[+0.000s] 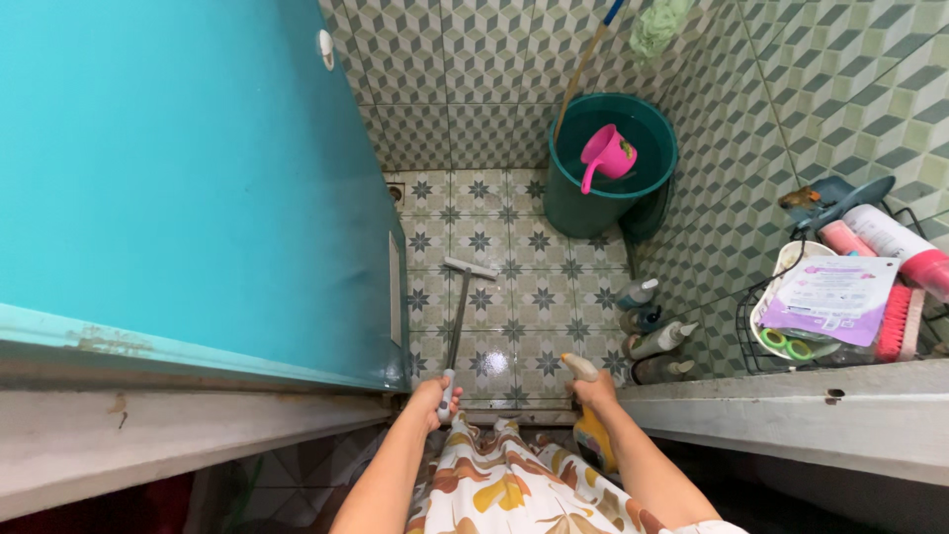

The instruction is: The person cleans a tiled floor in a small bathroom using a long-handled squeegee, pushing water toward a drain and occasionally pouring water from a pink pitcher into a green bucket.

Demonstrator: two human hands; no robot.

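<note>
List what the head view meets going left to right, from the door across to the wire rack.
Teal door → left hand gripping the squeegee → right hand on the yellow spray bottle → bottles along the wall → wire rack with a purple packet.

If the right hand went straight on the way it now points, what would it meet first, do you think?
The right hand, holding a yellow spray bottle, points ahead over the wet tiled floor. The way looks free up to the teal bucket, though depth is unclear.
</note>
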